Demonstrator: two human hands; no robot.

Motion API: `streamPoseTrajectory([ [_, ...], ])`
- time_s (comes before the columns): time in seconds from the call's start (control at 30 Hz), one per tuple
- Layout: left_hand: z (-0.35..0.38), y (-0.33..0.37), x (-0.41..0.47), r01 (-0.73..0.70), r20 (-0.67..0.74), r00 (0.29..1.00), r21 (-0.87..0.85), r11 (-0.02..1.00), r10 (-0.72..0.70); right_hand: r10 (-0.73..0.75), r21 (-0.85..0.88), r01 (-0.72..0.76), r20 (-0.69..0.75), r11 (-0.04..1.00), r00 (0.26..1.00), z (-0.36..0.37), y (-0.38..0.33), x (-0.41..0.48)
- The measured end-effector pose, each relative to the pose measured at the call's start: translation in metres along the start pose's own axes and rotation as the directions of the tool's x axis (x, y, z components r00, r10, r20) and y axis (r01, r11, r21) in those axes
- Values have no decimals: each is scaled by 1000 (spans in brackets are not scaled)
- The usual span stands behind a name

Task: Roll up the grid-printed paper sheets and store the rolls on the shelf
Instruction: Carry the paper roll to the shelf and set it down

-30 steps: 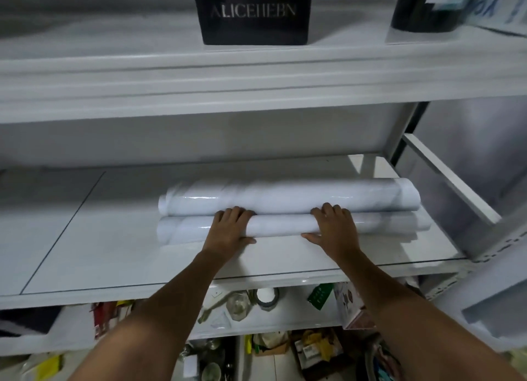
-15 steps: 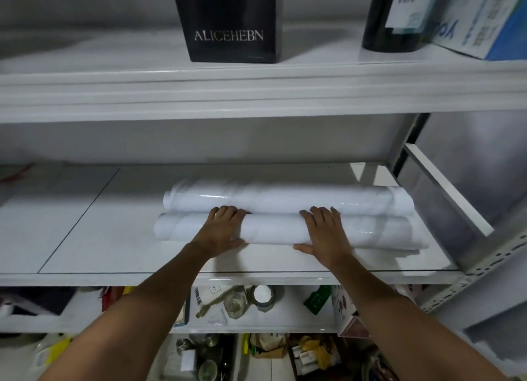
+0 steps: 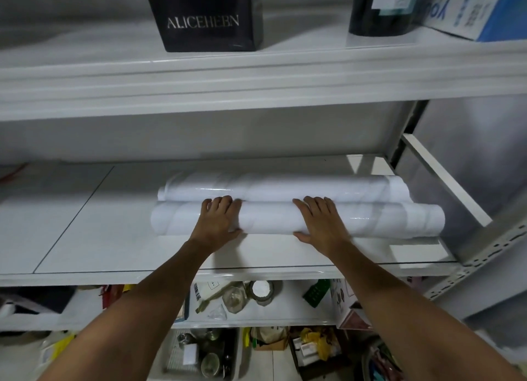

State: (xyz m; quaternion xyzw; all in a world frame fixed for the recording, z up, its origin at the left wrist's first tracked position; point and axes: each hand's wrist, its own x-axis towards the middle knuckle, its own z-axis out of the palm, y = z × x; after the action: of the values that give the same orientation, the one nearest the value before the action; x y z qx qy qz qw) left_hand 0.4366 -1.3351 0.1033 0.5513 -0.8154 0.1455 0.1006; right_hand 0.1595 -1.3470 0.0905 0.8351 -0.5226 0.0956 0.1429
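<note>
White shelf (image 3: 85,238) first: two paper rolls lie lengthwise toward its right end, back roll (image 3: 285,185) touching the front roll (image 3: 271,219). Left hand (image 3: 218,219) and right hand (image 3: 322,223) both spread flat, palms draped over the front roll. Storing step, I'd say; next, lift off gently so nothing rolls toward the front edge.
</note>
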Motion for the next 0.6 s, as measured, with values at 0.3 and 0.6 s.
streamPoseTrajectory([
  [0.3,-1,-10,-6,-10,90,996,-166,986,25,-31,-26,32,20,999,999,2,-4,1],
  [0.6,-10,-6,-6,-8,93,995,-233,972,31,-5,-15,6,36,1000,999,-13,-2,-7],
])
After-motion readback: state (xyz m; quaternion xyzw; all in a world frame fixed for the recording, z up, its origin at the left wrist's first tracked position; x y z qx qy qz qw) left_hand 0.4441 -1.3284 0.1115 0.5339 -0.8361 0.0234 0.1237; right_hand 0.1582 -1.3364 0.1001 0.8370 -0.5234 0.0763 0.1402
